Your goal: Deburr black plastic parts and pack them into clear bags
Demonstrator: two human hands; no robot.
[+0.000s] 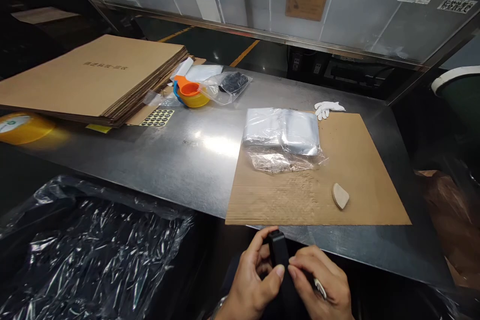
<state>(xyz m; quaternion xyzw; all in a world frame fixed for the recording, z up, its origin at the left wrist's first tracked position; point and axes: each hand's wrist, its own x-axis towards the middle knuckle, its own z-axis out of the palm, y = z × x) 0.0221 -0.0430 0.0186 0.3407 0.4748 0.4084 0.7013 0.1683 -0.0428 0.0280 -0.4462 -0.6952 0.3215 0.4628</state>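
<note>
My left hand (258,280) is closed around a black, smooth-looking part (278,247) with a rounded top end, held upright just off the table's front edge. Its lower portion blends into the dark background. My right hand (320,280) is closed, thumb and forefinger pinched at the right side of the black part. A small thin whitish piece (320,288) pokes out between the fingers of that hand; its kind is hidden. Beyond the hands, a cardboard sheet (360,160) lies on the metal table (180,160), bearing clear plastic bags (281,132) and a beige wedge-shaped pad (340,196).
Stacked flat cardboard (142,55) fills the left. Near it are an orange-and-yellow tape dispenser (191,94), a round-sticker sheet (157,117), a yellow tape roll (30,129) and a bagged black item (232,82). A white glove (328,108) lies behind; black plastic sheeting (93,255) is lower left.
</note>
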